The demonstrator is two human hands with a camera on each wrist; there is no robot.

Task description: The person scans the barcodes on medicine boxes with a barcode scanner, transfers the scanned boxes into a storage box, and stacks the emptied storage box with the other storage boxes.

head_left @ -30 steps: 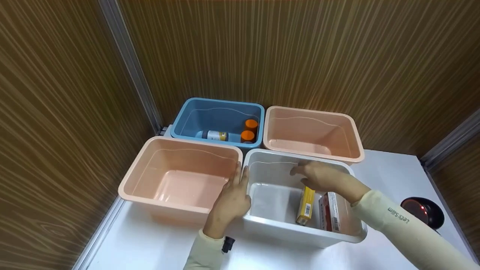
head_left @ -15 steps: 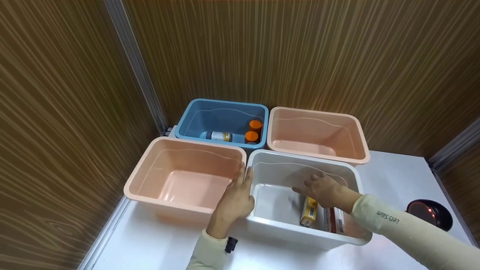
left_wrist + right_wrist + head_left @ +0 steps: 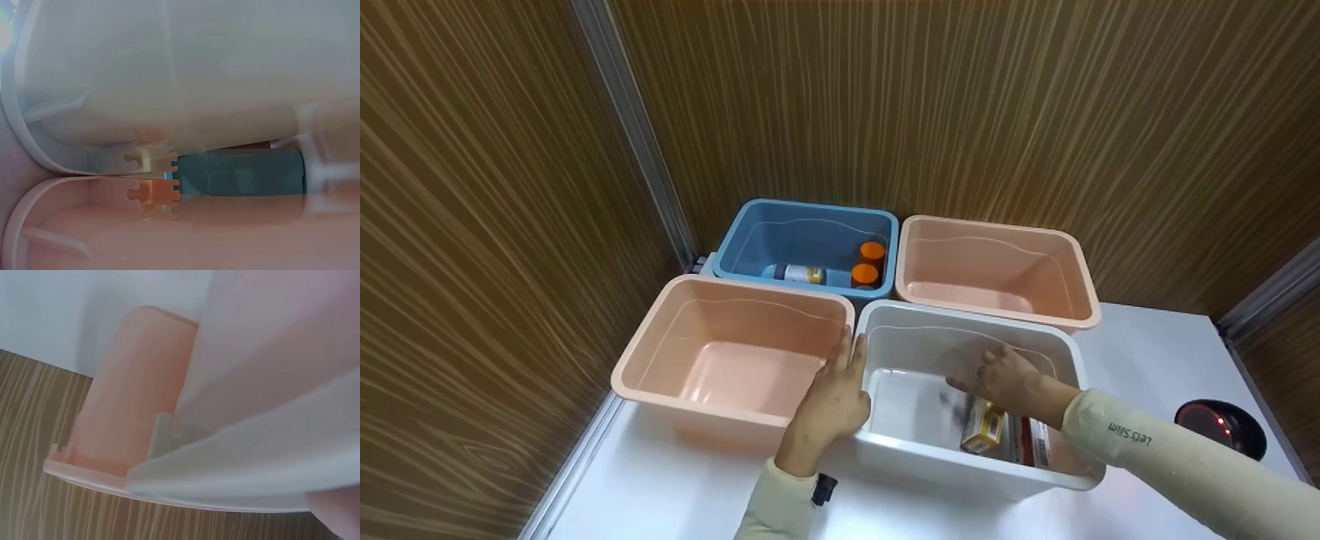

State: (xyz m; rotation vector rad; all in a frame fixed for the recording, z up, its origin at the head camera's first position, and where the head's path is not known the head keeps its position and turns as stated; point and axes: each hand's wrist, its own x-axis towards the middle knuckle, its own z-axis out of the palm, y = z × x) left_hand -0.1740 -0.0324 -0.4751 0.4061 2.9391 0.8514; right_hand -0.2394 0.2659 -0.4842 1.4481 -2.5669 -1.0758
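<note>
In the head view my left hand (image 3: 832,405) lies with straight fingers along the seam between the near peach bin (image 3: 712,412) and the white bin (image 3: 952,456). My right hand (image 3: 1011,381) reaches down inside the white bin, over the far end of a yellow-and-white carton (image 3: 982,429). The thumb side points left; the other fingertips are hidden, so a grip on the carton cannot be made out. Beside it on the right stands a red-and-white carton (image 3: 1033,442), partly covered by the right hand and wrist. Neither carton shows in the wrist views.
A blue bin (image 3: 810,208) at the back left holds a bottle lying down (image 3: 801,274) and orange-capped bottles (image 3: 865,274). Another peach bin (image 3: 990,227) stands at the back right. A black device with red lights (image 3: 1221,427) sits on the table's right side. Wood-patterned panels enclose the table.
My right hand has come lower over the cartons and its fingers have shifted. The yellow-and-white carton has turned, showing a wider face. My left hand stays at the seam; the view has shifted slightly.
</note>
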